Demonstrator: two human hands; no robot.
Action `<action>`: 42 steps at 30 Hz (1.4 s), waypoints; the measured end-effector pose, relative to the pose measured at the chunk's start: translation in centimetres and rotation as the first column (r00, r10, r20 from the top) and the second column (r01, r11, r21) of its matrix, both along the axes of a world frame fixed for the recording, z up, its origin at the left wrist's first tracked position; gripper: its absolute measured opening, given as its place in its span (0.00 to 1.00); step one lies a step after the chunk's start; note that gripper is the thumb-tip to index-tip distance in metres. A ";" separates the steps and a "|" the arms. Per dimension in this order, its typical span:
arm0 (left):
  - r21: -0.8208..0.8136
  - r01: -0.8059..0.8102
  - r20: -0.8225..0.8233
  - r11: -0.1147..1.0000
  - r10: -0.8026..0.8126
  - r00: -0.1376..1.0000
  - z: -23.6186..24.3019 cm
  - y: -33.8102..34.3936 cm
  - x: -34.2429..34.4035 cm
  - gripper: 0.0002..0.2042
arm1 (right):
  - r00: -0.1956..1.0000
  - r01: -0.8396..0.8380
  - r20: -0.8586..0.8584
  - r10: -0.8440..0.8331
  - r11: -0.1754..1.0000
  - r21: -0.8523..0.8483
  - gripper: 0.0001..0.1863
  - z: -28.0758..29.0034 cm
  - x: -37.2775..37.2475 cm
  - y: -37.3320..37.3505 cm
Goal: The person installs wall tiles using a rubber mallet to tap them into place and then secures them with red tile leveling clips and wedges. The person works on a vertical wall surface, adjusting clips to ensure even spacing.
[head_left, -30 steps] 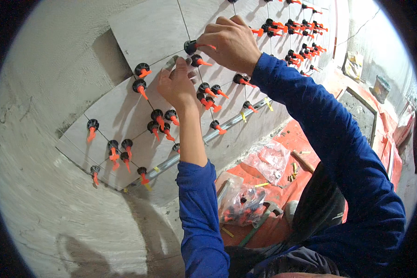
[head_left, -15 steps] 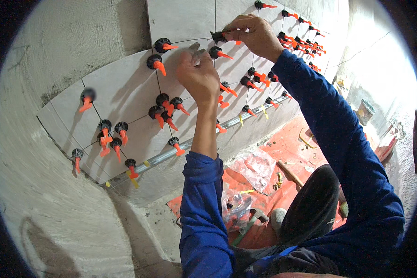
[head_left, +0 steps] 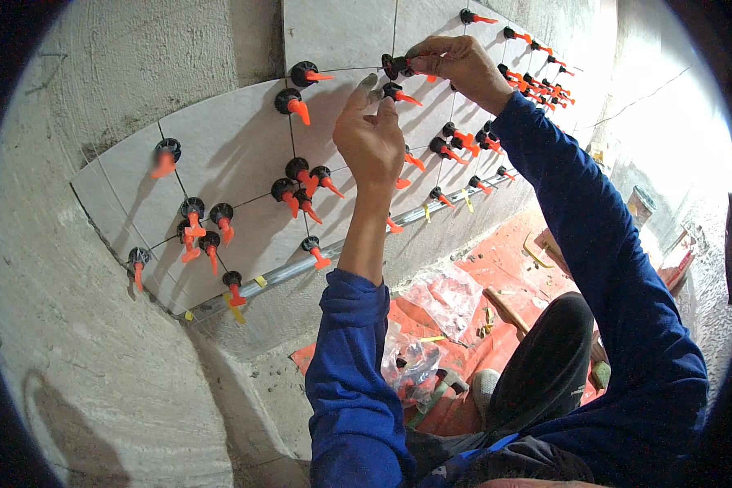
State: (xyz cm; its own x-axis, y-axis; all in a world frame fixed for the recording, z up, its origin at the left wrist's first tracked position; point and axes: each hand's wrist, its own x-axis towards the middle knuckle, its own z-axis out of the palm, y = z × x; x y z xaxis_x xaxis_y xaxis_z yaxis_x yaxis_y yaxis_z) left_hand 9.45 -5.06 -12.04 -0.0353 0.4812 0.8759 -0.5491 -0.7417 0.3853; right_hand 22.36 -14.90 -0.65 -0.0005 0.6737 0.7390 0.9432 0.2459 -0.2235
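My right hand (head_left: 461, 69) pinches a tile leveler (head_left: 395, 67), its black round base held at the seam between upper and lower tiles. Much of its orange handle is hidden by my fingers. Just below and left, my left hand (head_left: 370, 140) is raised with thumb and fingers apart, its fingertips greyish. Close to those fingers another tile leveler (head_left: 394, 91) sits on the wall, its orange handle pointing right; whether my fingers touch it I cannot tell. Light grey tiles (head_left: 236, 134) cover the wall, with several more levelers (head_left: 305, 74) along their seams.
A metal rail (head_left: 289, 275) with yellow tabs runs under the tiles. Bare rough plaster (head_left: 171, 57) borders them at upper left. On the floor, an orange sheet (head_left: 508, 260) carries clear plastic bags (head_left: 441, 299), a hammer (head_left: 451, 381) and a wooden handle (head_left: 508, 311). A bucket (head_left: 641, 205) stands at right.
The view has shifted slightly, so the wall appears lower and farther right. My right hand keeps its pinch on the leveler at the seam. My left hand stays raised close by, its fingers more spread.
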 end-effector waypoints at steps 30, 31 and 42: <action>0.013 -0.306 -0.443 0.952 0.280 0.852 0.5 -0.1 -0.9 0.36 | 0.402 0.218 0.796 -0.453 0.892 0.397 0.05 -1.1 -1.6 0.4; 0.015 -0.304 -0.438 0.952 0.280 0.854 0.5 0.0 -0.9 0.37 | 0.449 0.209 0.786 -0.425 0.905 0.370 0.05 -1.2 -1.7 0.6; 0.000 -0.256 -0.374 0.967 0.237 0.897 0.2 0.5 -0.3 0.35 | 0.683 0.304 0.622 -0.384 0.923 0.236 0.09 -1.8 -2.4 1.9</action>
State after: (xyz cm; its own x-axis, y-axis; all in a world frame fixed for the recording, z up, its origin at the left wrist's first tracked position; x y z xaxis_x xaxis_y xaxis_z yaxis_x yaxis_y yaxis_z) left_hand 9.19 -4.56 -11.85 0.1621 0.5406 0.8255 -0.1633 -0.8104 0.5627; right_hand 19.96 -13.04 -2.45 -0.2867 0.6430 0.7102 0.8671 -0.1411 0.4778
